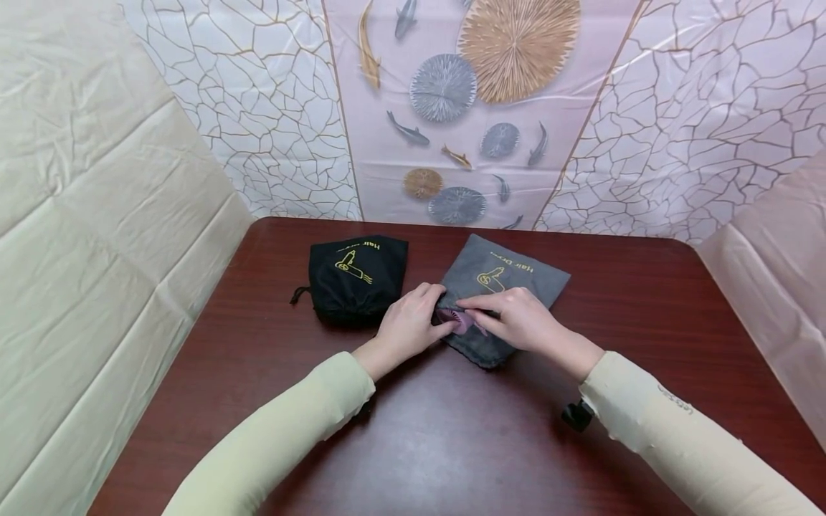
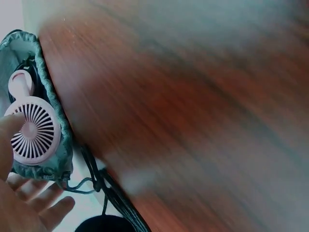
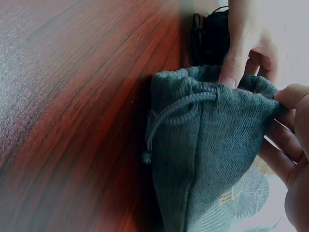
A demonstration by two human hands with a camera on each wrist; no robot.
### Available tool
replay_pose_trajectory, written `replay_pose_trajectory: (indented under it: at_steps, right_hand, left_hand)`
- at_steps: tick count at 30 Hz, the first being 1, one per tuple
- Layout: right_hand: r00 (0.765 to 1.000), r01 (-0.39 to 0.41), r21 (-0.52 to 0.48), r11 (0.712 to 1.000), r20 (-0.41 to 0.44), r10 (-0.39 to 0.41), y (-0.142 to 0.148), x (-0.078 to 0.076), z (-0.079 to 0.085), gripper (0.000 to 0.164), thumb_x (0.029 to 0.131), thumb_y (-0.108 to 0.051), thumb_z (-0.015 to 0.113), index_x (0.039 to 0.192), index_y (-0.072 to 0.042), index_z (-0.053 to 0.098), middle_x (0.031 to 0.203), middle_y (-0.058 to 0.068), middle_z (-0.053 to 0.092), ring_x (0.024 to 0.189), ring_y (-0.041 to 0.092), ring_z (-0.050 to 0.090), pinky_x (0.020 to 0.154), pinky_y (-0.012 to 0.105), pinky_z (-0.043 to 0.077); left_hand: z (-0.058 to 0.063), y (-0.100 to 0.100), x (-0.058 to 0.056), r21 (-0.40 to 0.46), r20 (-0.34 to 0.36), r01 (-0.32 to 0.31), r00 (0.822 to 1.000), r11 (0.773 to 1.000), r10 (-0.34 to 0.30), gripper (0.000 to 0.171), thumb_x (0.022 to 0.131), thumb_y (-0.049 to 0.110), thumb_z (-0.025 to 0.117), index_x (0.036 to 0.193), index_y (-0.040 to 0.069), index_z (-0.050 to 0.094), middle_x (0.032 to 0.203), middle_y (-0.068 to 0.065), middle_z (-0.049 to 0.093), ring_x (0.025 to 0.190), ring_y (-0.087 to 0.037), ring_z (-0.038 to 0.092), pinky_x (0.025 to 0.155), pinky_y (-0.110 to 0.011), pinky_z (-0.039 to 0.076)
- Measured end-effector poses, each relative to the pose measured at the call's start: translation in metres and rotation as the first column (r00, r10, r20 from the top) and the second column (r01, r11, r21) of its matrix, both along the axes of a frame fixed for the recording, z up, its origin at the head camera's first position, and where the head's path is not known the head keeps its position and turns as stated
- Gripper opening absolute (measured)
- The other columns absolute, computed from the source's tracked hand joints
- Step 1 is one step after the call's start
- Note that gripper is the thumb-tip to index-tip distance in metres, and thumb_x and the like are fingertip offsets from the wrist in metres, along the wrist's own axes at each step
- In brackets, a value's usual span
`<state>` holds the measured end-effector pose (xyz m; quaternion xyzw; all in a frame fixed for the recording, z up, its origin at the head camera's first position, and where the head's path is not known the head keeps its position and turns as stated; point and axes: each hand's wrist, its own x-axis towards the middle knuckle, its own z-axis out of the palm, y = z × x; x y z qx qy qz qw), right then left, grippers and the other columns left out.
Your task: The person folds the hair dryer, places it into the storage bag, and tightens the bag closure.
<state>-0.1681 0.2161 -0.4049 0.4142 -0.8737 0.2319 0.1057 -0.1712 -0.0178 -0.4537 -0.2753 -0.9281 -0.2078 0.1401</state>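
A grey drawstring pouch point(image 1: 538, 276) with a yellow "Hair Dryer" print lies on the table, its mouth facing me. Inside the mouth sits a pink hair dryer point(image 2: 30, 129) with a round slotted vent; most of its body is hidden by cloth. The thumb of my left hand point(image 1: 409, 319) rests on the vent, while the spread fingers lie outside the pouch's rim. With thumb and fingers, my right hand point(image 1: 525, 319) pinches the rim point(image 3: 265, 94) on the other side. A grey drawstring point(image 3: 186, 104) hangs loose from the pouch.
A black drawstring pouch point(image 1: 358, 283) with a similar yellow print lies to the left, its cord point(image 1: 300, 294) trailing on the table. The dark red wooden table point(image 1: 413, 444) meets a patterned cloth backdrop point(image 1: 445, 172) behind. Pale cloth walls point(image 1: 97, 236) stand at both sides.
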Motion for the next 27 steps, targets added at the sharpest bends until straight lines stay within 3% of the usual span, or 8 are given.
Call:
replay_pose_trajectory:
  at_steps: [4, 7, 12, 19, 23, 27]
  right_hand:
    - [1.0, -0.003, -0.011, 1.0, -0.029, 0.003, 0.002, -0.001, -0.002, 0.027, 0.094, -0.003, 0.077, 0.12, -0.008, 0.082, 0.1, 0.008, 0.082, 0.057, 0.007, 0.058, 0.053, 0.03, 0.048]
    - [0.999, -0.005, -0.015, 1.0, -0.042, 0.004, 0.004, -0.002, -0.003, 0.027, 0.094, -0.002, 0.077, 0.12, -0.008, 0.082, 0.103, 0.009, 0.082, 0.059, 0.009, 0.06, 0.053, 0.031, 0.049]
    - [0.999, 0.005, 0.003, 1.0, -0.041, -0.005, 0.006, -0.001, -0.001, 0.029, 0.095, -0.002, 0.075, 0.122, -0.009, 0.081, 0.106, 0.009, 0.082, 0.058, 0.007, 0.055, 0.054, 0.029, 0.046]
    - [0.999, 0.009, 0.018, 1.0, -0.052, -0.008, 0.006, 0.0, 0.002, 0.029, 0.095, -0.003, 0.074, 0.123, -0.009, 0.081, 0.107, 0.009, 0.082, 0.06, 0.009, 0.059, 0.056, 0.032, 0.05]
    - [0.998, 0.003, 0.018, 1.0, -0.068, -0.002, 0.008, 0.0, 0.002, 0.03, 0.095, -0.002, 0.075, 0.123, -0.009, 0.081, 0.108, 0.009, 0.082, 0.063, 0.01, 0.064, 0.057, 0.034, 0.052]
    - [0.997, 0.001, 0.029, 1.0, -0.079, 0.002, 0.01, 0.002, 0.001, 0.03, 0.094, -0.002, 0.075, 0.123, -0.009, 0.081, 0.11, 0.009, 0.081, 0.065, 0.012, 0.067, 0.058, 0.035, 0.054]
  left_hand:
    - [0.0, 0.007, 0.001, -0.032, 0.028, -0.042, 0.999, 0.999, 0.043, 0.063, 0.089, 0.05, 0.086, 0.131, 0.007, 0.065, 0.116, -0.008, 0.069, 0.094, -0.025, 0.073, 0.078, -0.04, 0.062]
    - [-0.001, 0.009, 0.002, -0.051, 0.047, -0.045, 0.998, 0.998, 0.047, 0.066, 0.09, 0.054, 0.084, 0.132, 0.007, 0.065, 0.118, -0.008, 0.069, 0.096, -0.025, 0.074, 0.079, -0.04, 0.062]
    - [0.005, -0.005, 0.002, -0.068, 0.096, 0.027, 0.995, 0.997, -0.02, 0.066, 0.092, 0.049, 0.083, 0.138, 0.006, 0.063, 0.127, -0.011, 0.069, 0.106, -0.027, 0.073, 0.089, -0.042, 0.062]
    - [0.019, -0.03, -0.002, -0.133, 0.233, 0.116, 0.969, 0.984, -0.083, 0.05, 0.097, 0.026, 0.082, 0.139, 0.005, 0.066, 0.136, -0.012, 0.068, 0.123, -0.027, 0.068, 0.103, -0.044, 0.057]
    - [0.021, -0.032, -0.005, -0.188, 0.232, 0.149, 0.967, 0.971, -0.104, 0.036, 0.099, 0.021, 0.079, 0.131, 0.005, 0.071, 0.132, -0.012, 0.069, 0.117, -0.027, 0.07, 0.098, -0.044, 0.059]
    - [0.019, -0.029, -0.007, -0.217, 0.187, 0.161, 0.975, 0.963, -0.121, 0.024, 0.099, 0.019, 0.079, 0.119, 0.006, 0.074, 0.125, -0.011, 0.071, 0.109, -0.026, 0.072, 0.092, -0.042, 0.06]
